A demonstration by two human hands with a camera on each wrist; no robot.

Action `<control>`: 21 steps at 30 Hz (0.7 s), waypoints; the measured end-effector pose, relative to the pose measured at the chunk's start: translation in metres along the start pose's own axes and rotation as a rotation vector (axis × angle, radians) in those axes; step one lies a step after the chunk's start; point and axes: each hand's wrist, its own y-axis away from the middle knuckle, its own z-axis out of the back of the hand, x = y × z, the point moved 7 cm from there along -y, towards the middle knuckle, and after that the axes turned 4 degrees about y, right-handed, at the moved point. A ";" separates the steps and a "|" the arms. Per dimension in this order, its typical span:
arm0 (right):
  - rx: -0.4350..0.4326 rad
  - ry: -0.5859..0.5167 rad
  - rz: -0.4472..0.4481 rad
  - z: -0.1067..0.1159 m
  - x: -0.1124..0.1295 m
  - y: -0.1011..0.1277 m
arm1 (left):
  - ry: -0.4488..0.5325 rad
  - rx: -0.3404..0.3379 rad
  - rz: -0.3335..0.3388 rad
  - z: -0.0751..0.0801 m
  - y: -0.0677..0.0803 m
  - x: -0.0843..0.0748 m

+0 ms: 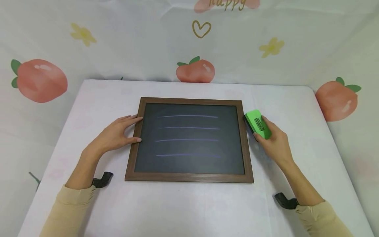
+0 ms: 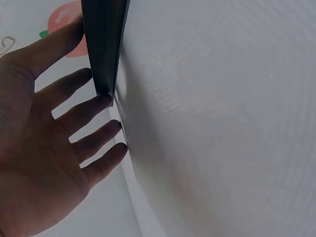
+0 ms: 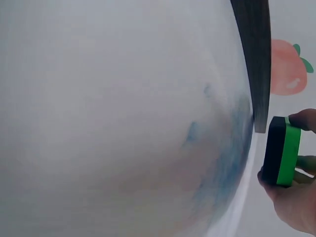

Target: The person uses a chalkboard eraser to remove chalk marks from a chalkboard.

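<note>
A chalkboard (image 1: 189, 141) in a brown wooden frame lies flat on the white table (image 1: 189, 207). Several pale horizontal chalk lines cross its dark face. My left hand (image 1: 118, 133) rests open on the table, straight fingers touching the frame's left edge (image 2: 101, 49). My right hand (image 1: 273, 141) grips a green eraser (image 1: 258, 123) with a black felt underside, just right of the frame's upper right part. In the right wrist view the eraser (image 3: 282, 150) sits between thumb and fingers beside the frame's edge (image 3: 254, 59).
The table's cloth carries faint blue smudges (image 3: 217, 163). A backdrop printed with peaches (image 1: 195, 70) and flowers surrounds the table. Black wrist camera mounts (image 1: 102, 179) sit at both sleeves.
</note>
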 end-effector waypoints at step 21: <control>0.088 -0.120 0.025 -0.017 0.025 -0.023 | 0.176 -0.019 -0.012 0.000 -0.007 0.002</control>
